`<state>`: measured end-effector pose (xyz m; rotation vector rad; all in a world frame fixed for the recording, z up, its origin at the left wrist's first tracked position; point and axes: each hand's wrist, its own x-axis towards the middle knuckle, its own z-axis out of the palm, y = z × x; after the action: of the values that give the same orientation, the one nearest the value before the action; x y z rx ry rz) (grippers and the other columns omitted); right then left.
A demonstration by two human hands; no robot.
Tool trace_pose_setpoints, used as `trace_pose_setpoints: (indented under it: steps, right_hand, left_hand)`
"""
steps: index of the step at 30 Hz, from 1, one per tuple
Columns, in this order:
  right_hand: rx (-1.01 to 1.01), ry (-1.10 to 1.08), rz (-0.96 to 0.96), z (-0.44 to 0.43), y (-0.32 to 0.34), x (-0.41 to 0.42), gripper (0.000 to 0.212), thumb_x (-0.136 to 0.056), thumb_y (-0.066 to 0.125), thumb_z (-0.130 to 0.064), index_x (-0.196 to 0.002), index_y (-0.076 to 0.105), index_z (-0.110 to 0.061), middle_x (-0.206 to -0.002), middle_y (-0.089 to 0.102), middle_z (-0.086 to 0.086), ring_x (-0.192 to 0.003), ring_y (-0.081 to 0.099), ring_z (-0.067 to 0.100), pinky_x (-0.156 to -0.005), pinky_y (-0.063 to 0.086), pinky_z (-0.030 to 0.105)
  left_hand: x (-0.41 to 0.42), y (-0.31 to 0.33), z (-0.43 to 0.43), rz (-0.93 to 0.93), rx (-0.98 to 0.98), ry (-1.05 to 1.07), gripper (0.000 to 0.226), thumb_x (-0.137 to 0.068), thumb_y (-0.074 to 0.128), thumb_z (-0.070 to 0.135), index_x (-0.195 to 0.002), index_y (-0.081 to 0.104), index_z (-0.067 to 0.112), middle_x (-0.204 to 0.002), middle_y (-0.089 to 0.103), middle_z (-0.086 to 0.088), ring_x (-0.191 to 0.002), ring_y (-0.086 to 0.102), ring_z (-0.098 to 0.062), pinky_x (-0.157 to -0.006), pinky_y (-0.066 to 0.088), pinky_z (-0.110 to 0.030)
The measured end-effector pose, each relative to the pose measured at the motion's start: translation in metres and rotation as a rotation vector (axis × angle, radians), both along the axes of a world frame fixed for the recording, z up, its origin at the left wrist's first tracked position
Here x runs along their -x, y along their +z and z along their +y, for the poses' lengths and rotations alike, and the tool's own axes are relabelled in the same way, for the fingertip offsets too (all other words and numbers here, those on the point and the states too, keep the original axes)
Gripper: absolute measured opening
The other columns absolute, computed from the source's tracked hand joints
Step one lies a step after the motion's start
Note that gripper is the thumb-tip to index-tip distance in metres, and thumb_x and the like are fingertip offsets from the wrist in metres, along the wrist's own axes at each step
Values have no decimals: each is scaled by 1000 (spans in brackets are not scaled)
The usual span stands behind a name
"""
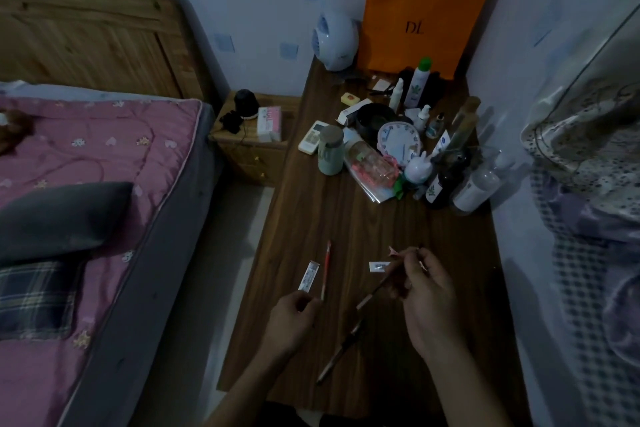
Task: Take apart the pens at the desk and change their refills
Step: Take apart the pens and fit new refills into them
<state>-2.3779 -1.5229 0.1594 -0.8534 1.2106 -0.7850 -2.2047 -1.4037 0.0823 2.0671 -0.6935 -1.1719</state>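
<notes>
Red pen (325,269) lies on bare desk (346,218) wood, inside the left edge. Right of it, the right hand (429,302) pinches a dark pen (377,289). The left hand (294,317) curls at its near end; I cannot tell whether it holds anything.

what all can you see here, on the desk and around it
desk: one, dark brown wood, centre
red pen piece: one, red, lying front left on the desk
white wrappers: two, white, one beside the red pen piece, one near the right hand
dark pen: one, dark, lying by the near edge
pen part: one, dark, held above the desk
orange bag: one, orange, against the far wall
bottles: several, white or dark, far right of the desk
clock: one, white, among the bottles
bed: one, pink quilt, left
nightstand: one, light wood, between bed and desk
left hand: curled, grip unclear
right hand: pinches the pen part
</notes>
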Motion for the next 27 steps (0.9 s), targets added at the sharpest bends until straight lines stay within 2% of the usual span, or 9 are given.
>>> trace_pose_setpoints:
  steps: [2, 4, 6, 10, 16, 20, 22, 25, 27]
  right_hand:
    - [-20, -35, 13, -2, -9, -2, 17, -101, 54, -32, -107, 69, -29, -112, 71, 10, -99, 71, 27, -58, 56, 25]
    - [-2, -54, 33, -4, -15, -5, 21, -101, 53, -32, -98, 71, -42, -115, 69, 10, -101, 70, 27, -62, 56, 27]
    - [21, -65, 79, -6, -19, -7, 27, -101, 53, -33, -89, 70, -51, -115, 67, 8, -102, 70, 25, -64, 57, 27]
    - [18, -92, 116, -8, -27, -5, 19, -100, 55, -33, -92, 70, -42, -111, 70, 8, -100, 70, 23, -67, 55, 30]
    - [23, -74, 129, -6, -37, 4, 18, -102, 51, -30, -101, 66, -20, -85, 70, 7, -80, 67, 22, -65, 49, 34]
    - [26, -67, 125, -4, -41, 6, 21, -103, 51, -29, -91, 69, -29, -73, 70, 0, -69, 69, 13, -66, 50, 34]
    - [30, -64, 137, -5, -44, 4, 24, -103, 51, -29, -88, 70, -34, -71, 70, -2, -66, 69, 11, -65, 50, 34]
    - [19, -37, 154, -3, -50, 2, 21, -102, 52, -32, -93, 70, -36, -73, 70, -3, -71, 69, 14, -72, 56, 40]
    - [22, -11, 159, 0, -53, 0, 20, -101, 52, -34, -94, 71, -35, -73, 68, -3, -71, 68, 15, -72, 57, 40]
  left_hand:
    - [-5, -25, -6, -174, -49, -33, 11, -90, 60, 33, -87, 69, 29, -87, 72, 8, -70, 64, 3, -58, 46, -16]
    - [-7, -45, -11, -298, -96, -39, 12, -89, 62, 36, -96, 68, 28, -96, 71, 6, -76, 62, 1, -56, 40, -14]
    - [-10, -61, -15, -377, -152, -32, 23, -90, 60, 35, -108, 65, 22, -105, 66, 0, -89, 63, -12, -65, 47, -23]
    - [-14, -76, -19, -501, -225, -49, 28, -90, 58, 32, -113, 61, 16, -108, 59, -7, -97, 60, -24, -79, 53, -37]
    - [-16, -91, -18, -436, -304, -61, 32, -91, 58, 34, -119, 54, 19, -114, 56, -5, -95, 59, -19, -69, 46, -30]
    - [-20, -92, -20, -353, -372, -10, 19, -89, 59, 32, -104, 59, 22, -90, 63, 3, -75, 62, -12, -59, 53, -29]
    - [-22, -91, -18, -297, -376, 31, 15, -86, 61, 30, -99, 63, 23, -77, 59, 9, -64, 57, -7, -49, 46, -24]
    - [-19, -85, -17, -202, -270, 86, 14, -85, 59, 34, -87, 64, 21, -77, 67, 4, -62, 61, -10, -49, 44, -26]
    - [-15, -75, -17, -44, -179, 137, 21, -84, 62, 41, -85, 67, 21, -74, 72, -1, -61, 68, -14, -46, 47, -26]
